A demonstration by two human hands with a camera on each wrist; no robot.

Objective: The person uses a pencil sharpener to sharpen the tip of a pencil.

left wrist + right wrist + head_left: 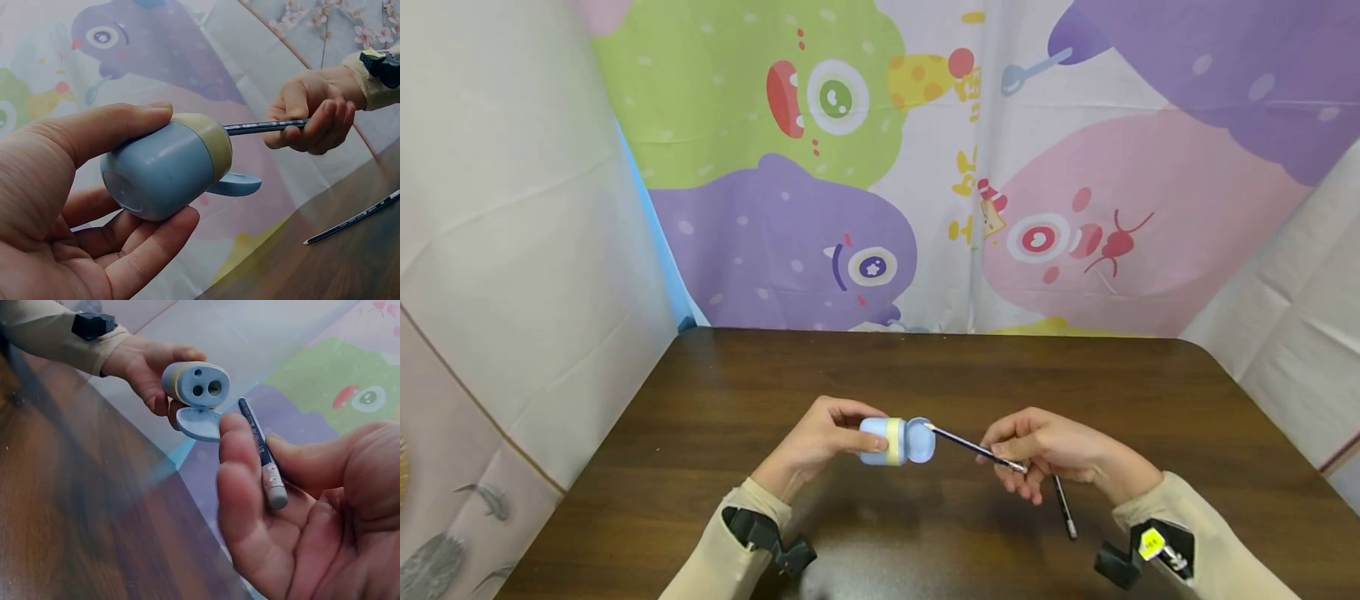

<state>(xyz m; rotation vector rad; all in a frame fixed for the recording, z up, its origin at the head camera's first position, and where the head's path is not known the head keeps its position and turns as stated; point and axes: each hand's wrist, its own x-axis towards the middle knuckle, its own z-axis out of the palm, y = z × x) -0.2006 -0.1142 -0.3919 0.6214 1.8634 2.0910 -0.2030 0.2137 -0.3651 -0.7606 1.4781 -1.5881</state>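
Note:
My left hand grips a light blue pencil sharpener with a pale yellow band, thumb on one side and fingers on the other. Its hinged lid hangs open, and the face toward my right hand shows three holes. My right hand pinches a dark pencil between thumb and fingers near its eraser end. The pencil's pale tip points at the sharpener and appears outside the holes in the right wrist view. A second dark pencil lies on the table by the right hand.
The brown wooden table spans the work area under both hands. Behind it hangs a cartoon-printed curtain, with white cloth at the left side. Each sleeve carries a black wrist device.

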